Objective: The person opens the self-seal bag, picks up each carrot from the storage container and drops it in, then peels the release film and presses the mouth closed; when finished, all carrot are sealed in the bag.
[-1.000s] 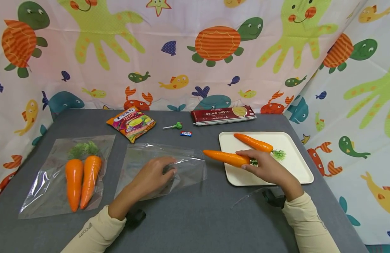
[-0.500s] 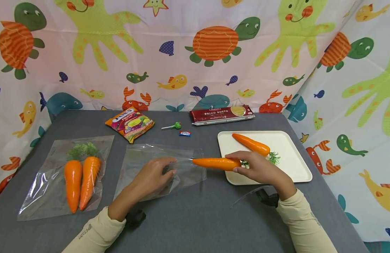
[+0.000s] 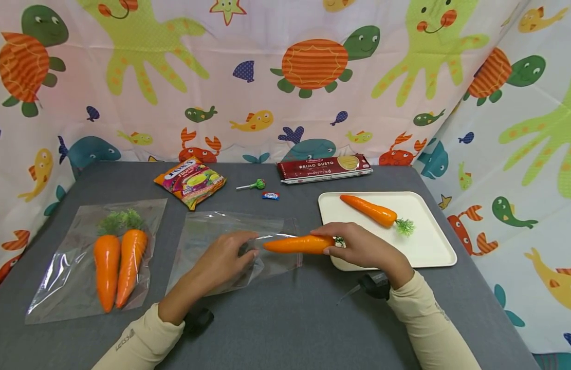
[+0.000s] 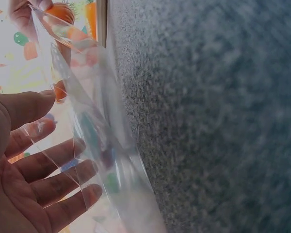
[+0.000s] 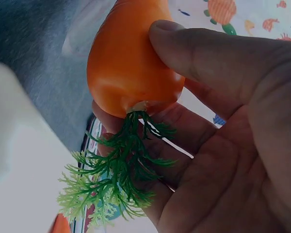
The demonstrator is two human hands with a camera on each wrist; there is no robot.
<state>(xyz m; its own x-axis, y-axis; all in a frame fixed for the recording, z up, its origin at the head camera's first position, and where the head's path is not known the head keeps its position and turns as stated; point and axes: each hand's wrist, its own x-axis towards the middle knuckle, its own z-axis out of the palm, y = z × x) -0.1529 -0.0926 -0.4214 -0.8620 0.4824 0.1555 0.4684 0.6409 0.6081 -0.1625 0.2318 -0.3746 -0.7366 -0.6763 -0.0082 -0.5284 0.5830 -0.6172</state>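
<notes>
My right hand (image 3: 359, 246) grips an orange carrot (image 3: 296, 244) by its thick top end, thumb on one side and fingers behind. Its tip points left, over a clear plastic bag (image 3: 197, 234) on the table. Green fronds (image 5: 119, 170) hang from the carrot beside my palm in the right wrist view. My left hand (image 3: 227, 257) is at the bag, thumb and index fingertips spaced apart. In the left wrist view, the raised clear film (image 4: 106, 126) crosses my extended fingers. A second carrot (image 3: 370, 209) lies on the cream tray (image 3: 428, 246).
At the left, another clear bag (image 3: 63, 277) holds two carrots (image 3: 108, 272). Along the back lie a colourful candy bag (image 3: 191, 181), a green lollipop (image 3: 258, 183), a small blue-wrapped sweet (image 3: 270, 196) and a red spaghetti pack (image 3: 324, 168). A patterned curtain stands behind.
My right hand has moved left and slightly down with the carrot, from over the tray to over the bag. My left hand has stayed in place at the bag.
</notes>
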